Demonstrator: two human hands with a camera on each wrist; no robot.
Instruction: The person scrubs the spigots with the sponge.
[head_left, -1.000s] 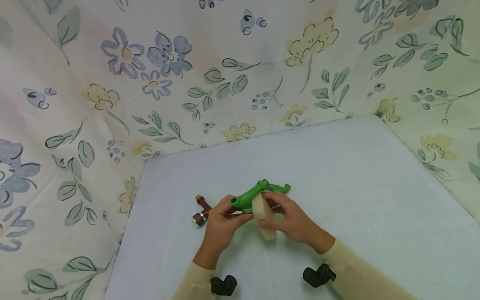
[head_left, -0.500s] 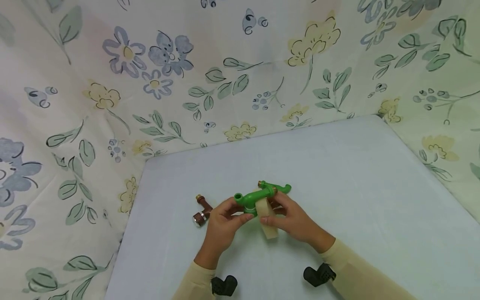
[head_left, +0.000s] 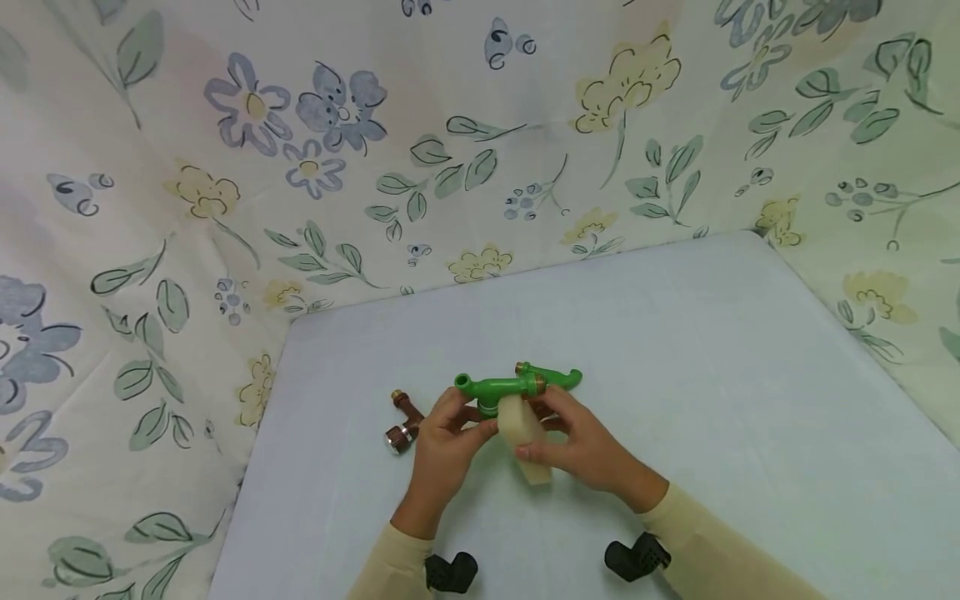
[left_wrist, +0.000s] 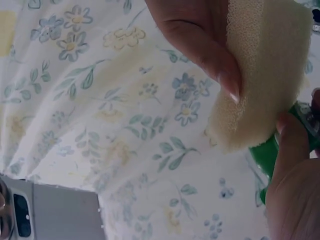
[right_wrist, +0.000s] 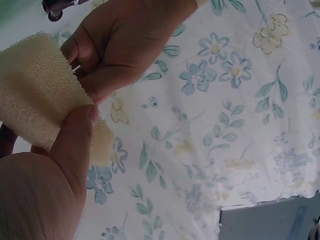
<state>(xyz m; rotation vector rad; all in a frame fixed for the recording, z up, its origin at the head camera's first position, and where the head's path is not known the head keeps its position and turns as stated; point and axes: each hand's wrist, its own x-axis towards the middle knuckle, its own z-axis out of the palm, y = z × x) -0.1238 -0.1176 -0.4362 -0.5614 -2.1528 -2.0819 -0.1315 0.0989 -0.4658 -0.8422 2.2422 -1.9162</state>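
Observation:
In the head view my left hand [head_left: 438,458] grips a green tap [head_left: 498,387], raised above the table with its spout to the left and its threaded end to the right. My right hand [head_left: 581,437] pinches a thick cream sponge [head_left: 522,437], thumb on the near face. The sponge's upper end lies against the tap's underside. In the left wrist view the sponge [left_wrist: 265,75] covers much of the green tap [left_wrist: 265,156], beside the left thumb. From the right wrist the sponge [right_wrist: 37,87] hides the tap.
A brown tap [head_left: 407,421] with a silver-banded knob lies left of my left hand. Behind my right hand a second green tap [head_left: 553,375] lies on the white table [head_left: 675,333]. Flower-printed cloth [head_left: 420,192] hangs behind and at the sides.
The held tap has turned from a slant to nearly level, swinging right and then slightly back left. The sponge moved with small shifts against it. More of the second green tap shows.

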